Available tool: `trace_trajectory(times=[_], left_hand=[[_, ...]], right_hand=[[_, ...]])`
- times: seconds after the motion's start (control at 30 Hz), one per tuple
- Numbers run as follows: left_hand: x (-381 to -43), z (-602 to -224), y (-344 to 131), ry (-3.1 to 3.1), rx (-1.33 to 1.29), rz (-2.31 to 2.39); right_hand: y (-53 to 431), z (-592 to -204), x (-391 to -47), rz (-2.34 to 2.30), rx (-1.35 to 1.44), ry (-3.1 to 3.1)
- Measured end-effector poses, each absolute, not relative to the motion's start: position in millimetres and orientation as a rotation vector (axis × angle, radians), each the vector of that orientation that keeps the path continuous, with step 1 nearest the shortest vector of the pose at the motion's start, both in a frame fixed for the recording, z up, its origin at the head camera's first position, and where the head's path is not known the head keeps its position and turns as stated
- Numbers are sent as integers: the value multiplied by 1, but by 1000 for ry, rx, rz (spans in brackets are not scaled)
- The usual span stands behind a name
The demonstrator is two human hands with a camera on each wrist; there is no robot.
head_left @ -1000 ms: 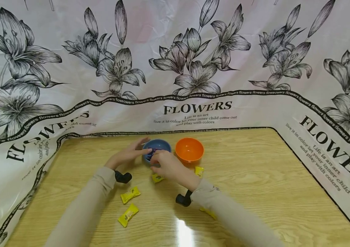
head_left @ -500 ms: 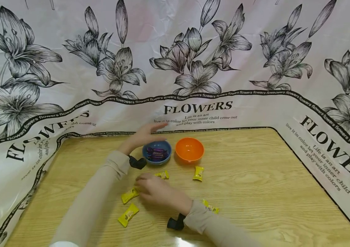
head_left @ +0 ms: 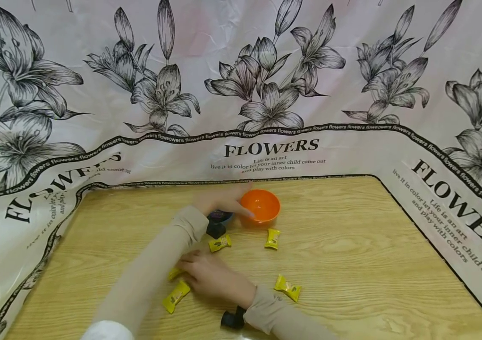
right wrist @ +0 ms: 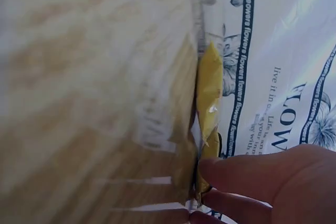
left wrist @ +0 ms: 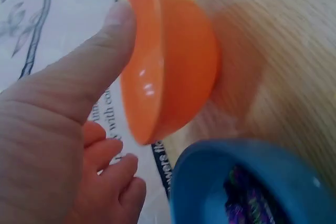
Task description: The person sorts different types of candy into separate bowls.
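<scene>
My left hand (head_left: 221, 198) is stretched over the blue bowl (left wrist: 273, 153) to the orange bowl (head_left: 264, 205). In the left wrist view its thumb lies across the orange bowl's rim, the other fingers loosely bent beyond the blue bowl. Purple-wrapped sweets (left wrist: 247, 198) lie inside the blue bowl, which the left hand and wrist partly cover in the head view. At the left of the table, my right hand (head_left: 213, 276) pinches a yellow-wrapped candy (right wrist: 210, 153) between thumb and fingers. Another yellow candy (head_left: 176, 296) lies just in front of that hand.
More yellow candies lie on the wooden table (head_left: 372, 259): one candy (head_left: 220, 242) before the blue bowl, one (head_left: 272, 239) before the orange bowl, and one (head_left: 287, 288) to the right. A flower-printed cloth (head_left: 266, 160) borders the table at back and sides.
My left hand has moved right from the blue bowl to the orange one. My right hand has left the blue bowl and come down, toward me and left, to a yellow candy.
</scene>
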State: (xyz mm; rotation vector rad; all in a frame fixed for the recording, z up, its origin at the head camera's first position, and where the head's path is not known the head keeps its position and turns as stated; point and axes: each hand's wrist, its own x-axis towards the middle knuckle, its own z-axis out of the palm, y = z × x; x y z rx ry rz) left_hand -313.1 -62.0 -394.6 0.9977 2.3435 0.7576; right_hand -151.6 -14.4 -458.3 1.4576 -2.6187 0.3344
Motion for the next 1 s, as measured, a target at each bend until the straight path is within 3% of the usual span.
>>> trace_trajectory(times=[0.33,1.0], left_hand=[[-314,-409,-47,2455,985,558],[-309,-407,-42,2476,897,592]], right_hand=[[-18,-461,-145,177,1388,-2569],[-10,-453,-150,501,1357,-2701]])
